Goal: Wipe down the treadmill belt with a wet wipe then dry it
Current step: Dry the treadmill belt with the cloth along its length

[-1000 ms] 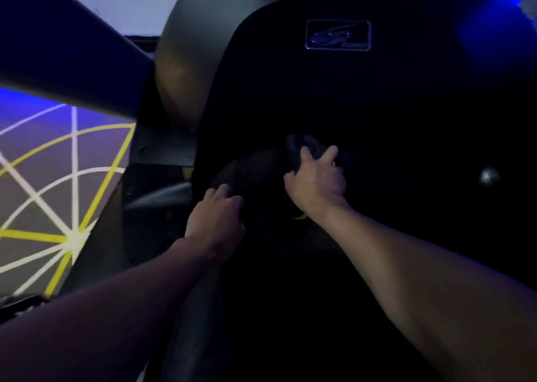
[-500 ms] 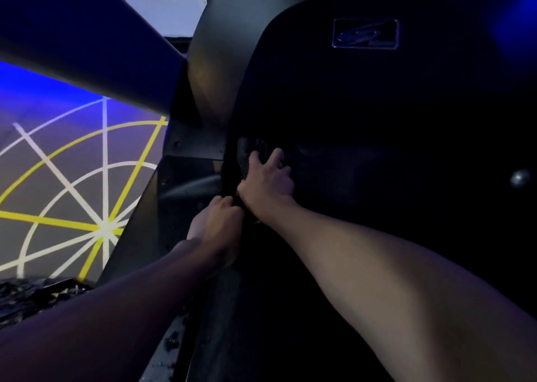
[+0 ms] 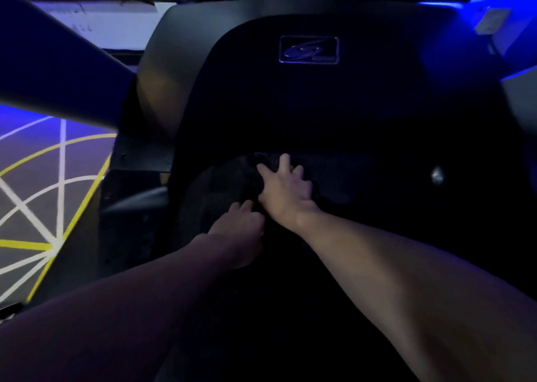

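Both forearms reach in from the bottom edge, L from lower left, R from lower right, bare. Under and between them is the treadmill belt, v. dark, little surface detail readable.

L hand: knuckles up, fingers curled under, resting on the belt's front end. Can't tell if it holds anything, too dark. It sits just behind and to the left of the R wrist, nearly touching it.

R hand: just ahead of the L hand, palm down, fingers spread wide and straight, pressing flat on a dark cloth. The cloth is crumpled, shows out from under the R hand on its left side and beyond the fingertips, and lies on the belt right at the edge where the belt meets the motor hood. Colour of the cloth not readable, wet or dry can't tell.

Left of the L hand: dark side rail, then floor w/ yellow + white painted lines. Well right of the R hand, a small shiny spot on the dark surface, unclear what.

Beyond the R hand's fingertips the hood rises, black, curved top, w/ a rectangular logo badge far ahead of the hand. Upper left of both hands, a thick slanted upright, lit blue. Blue light also at far upper right.
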A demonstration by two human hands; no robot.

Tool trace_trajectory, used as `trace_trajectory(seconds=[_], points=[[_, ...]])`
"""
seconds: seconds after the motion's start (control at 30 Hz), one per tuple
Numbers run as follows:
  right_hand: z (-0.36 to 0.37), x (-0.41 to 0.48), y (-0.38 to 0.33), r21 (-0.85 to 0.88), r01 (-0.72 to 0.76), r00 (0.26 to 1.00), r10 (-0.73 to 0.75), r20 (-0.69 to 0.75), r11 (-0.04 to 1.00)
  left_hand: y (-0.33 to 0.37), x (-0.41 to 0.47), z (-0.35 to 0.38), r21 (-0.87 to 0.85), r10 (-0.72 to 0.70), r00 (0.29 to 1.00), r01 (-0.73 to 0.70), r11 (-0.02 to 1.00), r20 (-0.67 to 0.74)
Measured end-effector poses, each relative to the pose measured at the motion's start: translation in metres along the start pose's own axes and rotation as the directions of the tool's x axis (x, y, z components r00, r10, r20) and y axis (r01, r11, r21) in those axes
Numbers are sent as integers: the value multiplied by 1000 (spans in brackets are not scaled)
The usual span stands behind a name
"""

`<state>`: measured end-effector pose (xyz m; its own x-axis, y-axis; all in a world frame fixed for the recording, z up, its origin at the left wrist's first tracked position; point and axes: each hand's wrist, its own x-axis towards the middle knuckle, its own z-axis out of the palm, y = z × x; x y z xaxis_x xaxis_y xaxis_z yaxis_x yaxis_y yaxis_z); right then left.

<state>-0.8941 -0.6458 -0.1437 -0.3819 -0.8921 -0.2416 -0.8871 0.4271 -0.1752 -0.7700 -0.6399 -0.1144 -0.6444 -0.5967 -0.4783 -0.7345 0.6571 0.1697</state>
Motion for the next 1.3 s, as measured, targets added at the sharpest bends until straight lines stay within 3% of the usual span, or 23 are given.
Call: trace_trajectory(seconds=[0.37, 0.47, 0.57, 0.7, 0.87, 1.03, 1.3], points=[[-23, -31, 162, 60, -228, 972, 231, -52, 972, 107, 33, 3, 55, 87, 996, -88, 995, 11], [-31, -50, 215, -7, -316, 947, 315, -59, 949, 122, 38, 7, 70, 84, 996, -86, 994, 21], [-32, -64, 236, -86, -299, 953, 293, -82, 950, 128, 41, 9, 51, 47, 999, -48, 998, 22], [-31, -64, 232, -119, -301, 952, 291, -92, 946, 119, 40, 6, 22, 76, 997, -76, 997, 16], [-26, -63, 222, 45, -386, 918, 389, -83, 921, 89, 31, 2, 12, 59, 998, -59, 998, 5], [-18, -58, 193, 101, -422, 897, 431, -96, 901, 58, 21, 0, 12, 37, 999, -37, 999, -1], [-4, -42, 116, 76, -371, 919, 378, -111, 926, 2, 0, 5, 21, 6, 1000, -5, 1000, -16]])
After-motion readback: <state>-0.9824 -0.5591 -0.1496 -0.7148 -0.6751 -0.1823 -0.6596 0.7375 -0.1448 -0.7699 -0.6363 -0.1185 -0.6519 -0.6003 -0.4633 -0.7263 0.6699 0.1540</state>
